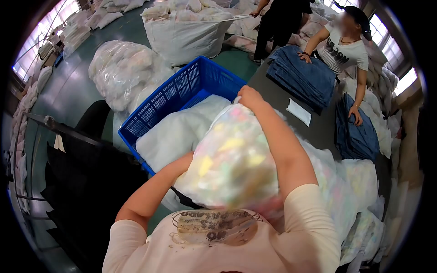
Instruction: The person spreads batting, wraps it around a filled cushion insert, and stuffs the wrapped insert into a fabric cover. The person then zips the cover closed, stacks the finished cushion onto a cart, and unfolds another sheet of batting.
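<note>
A large translucent white bag [232, 159] with pale yellow, pink and green contents rests against my chest. My right hand [248, 96] is closed on the bag's top edge, near the right rim of a blue plastic crate [159, 98]. My left arm reaches to the bag's left side, and the left hand is hidden behind the bag. Inside the crate, left of the bag, lies a white, soft filled bag [175, 129].
Across the grey table [291, 86], a person handles folded blue denim piles [302, 75]. A small white packet [299, 112] lies nearer. Another person grips a big white sack [182, 38]. Patterned bags [337, 186] lie at right, a dark-covered rack [86, 182] at left.
</note>
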`<state>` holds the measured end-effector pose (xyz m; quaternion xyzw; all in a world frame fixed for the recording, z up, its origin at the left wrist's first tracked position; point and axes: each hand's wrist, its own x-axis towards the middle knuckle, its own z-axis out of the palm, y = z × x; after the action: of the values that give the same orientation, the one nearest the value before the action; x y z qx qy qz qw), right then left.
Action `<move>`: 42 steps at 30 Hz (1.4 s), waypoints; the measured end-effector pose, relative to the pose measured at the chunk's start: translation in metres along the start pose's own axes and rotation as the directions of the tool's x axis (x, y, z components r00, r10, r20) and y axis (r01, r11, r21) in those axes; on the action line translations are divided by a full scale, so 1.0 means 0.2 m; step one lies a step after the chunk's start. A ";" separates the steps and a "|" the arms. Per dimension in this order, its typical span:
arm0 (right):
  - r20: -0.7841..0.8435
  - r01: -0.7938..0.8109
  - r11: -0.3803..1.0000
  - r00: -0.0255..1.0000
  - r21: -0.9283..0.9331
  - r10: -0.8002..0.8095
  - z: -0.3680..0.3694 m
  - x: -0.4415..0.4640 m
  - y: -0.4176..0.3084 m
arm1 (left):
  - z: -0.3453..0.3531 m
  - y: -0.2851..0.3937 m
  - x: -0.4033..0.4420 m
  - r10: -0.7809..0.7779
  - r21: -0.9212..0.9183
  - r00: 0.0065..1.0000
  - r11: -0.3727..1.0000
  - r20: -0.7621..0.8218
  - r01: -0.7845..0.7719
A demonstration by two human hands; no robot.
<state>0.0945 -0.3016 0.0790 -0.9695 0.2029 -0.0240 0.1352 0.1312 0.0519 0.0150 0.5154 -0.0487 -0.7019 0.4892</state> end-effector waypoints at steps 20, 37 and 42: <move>0.073 0.085 0.979 0.995 -0.184 -0.073 -0.66 -0.23 -0.25 | 0.05 0.00 -0.23 0.713 0.931 0.677 0.346 -0.183 -0.113; -0.089 -0.197 0.852 0.958 0.485 0.272 -0.34 -0.79 0.19 | -0.32 -0.15 -0.47 0.416 0.790 0.907 0.577 -0.066 -0.207; -0.558 -0.010 0.986 0.824 0.166 0.102 -0.47 -0.72 0.06 | -0.39 -0.14 -0.59 0.414 0.539 0.886 0.805 -0.210 -0.249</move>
<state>-0.0519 -0.2782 0.1671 -0.8991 0.2598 -0.3211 0.1449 0.1729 0.1875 0.0437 0.7126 -0.2389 -0.4753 0.4574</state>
